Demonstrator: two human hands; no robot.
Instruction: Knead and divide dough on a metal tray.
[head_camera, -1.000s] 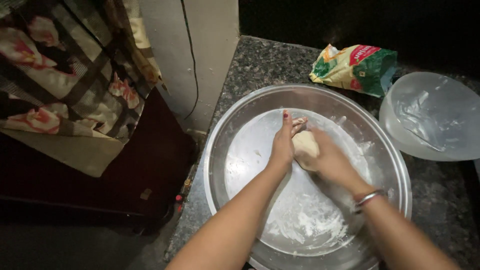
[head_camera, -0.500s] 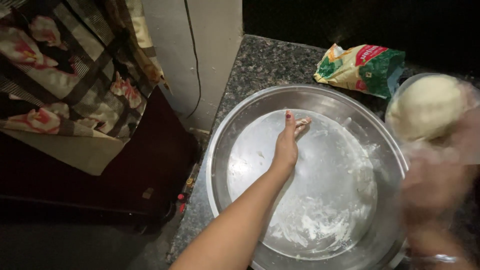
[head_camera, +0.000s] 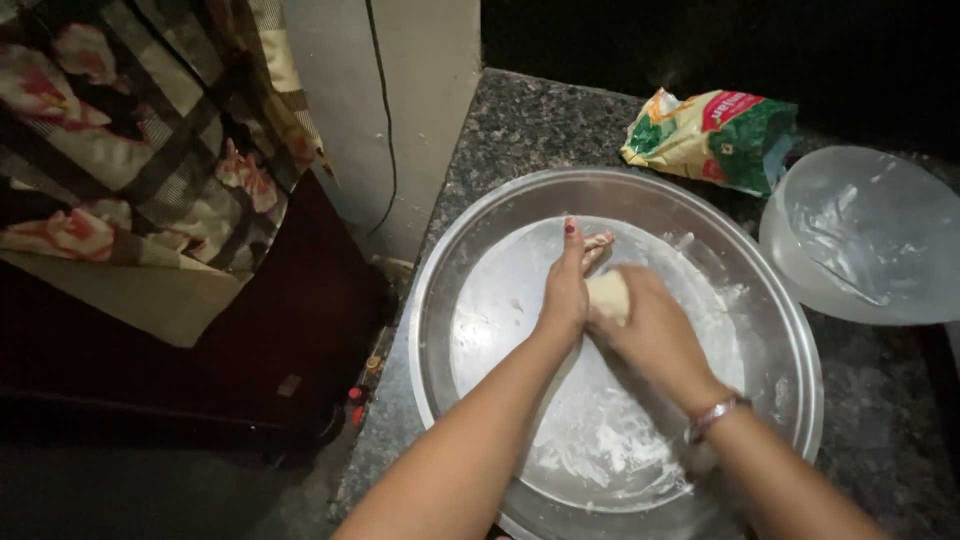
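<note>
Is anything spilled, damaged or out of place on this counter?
Nothing is clearly wrong. Loose white flour lies inside the steel tray, not on the counter. The snack packet lies crumpled and open beside the plastic bowl.

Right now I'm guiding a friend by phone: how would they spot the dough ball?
Find the wide steel pan on the speckled counter. Over its floured middle, the left hand and right hand meet. The dough ball is the pale lump pressed between them, the pan's only solid thing.
</note>
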